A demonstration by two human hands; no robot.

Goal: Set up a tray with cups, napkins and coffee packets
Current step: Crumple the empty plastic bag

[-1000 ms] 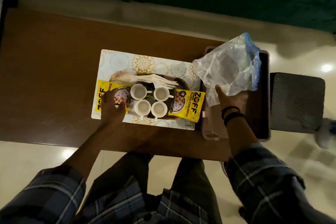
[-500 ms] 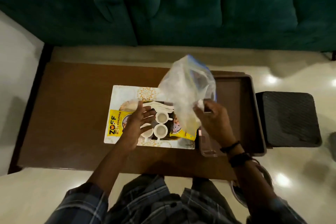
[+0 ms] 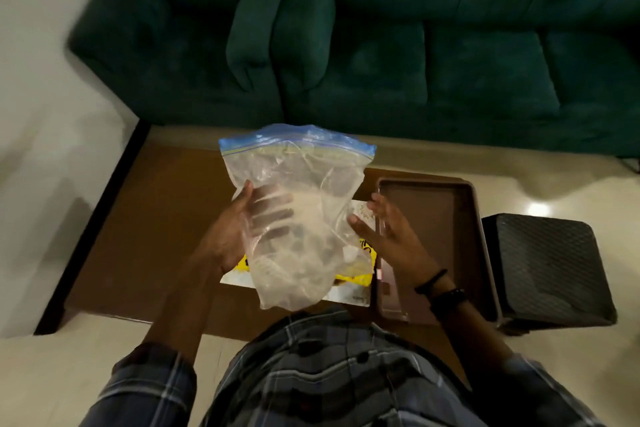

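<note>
A clear zip bag (image 3: 298,184) with a blue seal strip is held upright above the table in my left hand (image 3: 225,236); the thumb is in front and the fingers show through the plastic from behind. My right hand (image 3: 391,243) is beside the bag's right edge, palm open and fingers spread, its thumb close to the plastic. The bag hides the cups and napkins. Only strips of a yellow packet (image 3: 349,277) and the patterned placemat (image 3: 346,296) show below it. An empty brown tray (image 3: 478,218) lies to the right.
The brown wooden table (image 3: 156,218) carries the placemat and the tray. A black stool (image 3: 547,270) stands right of the tray. A dark green sofa (image 3: 381,45) runs along the far side. My checked shirt fills the bottom of the view.
The bag has passed from my right hand into my left hand and now stands upright in front of me. My right hand has let go and opened. The camera tilted up.
</note>
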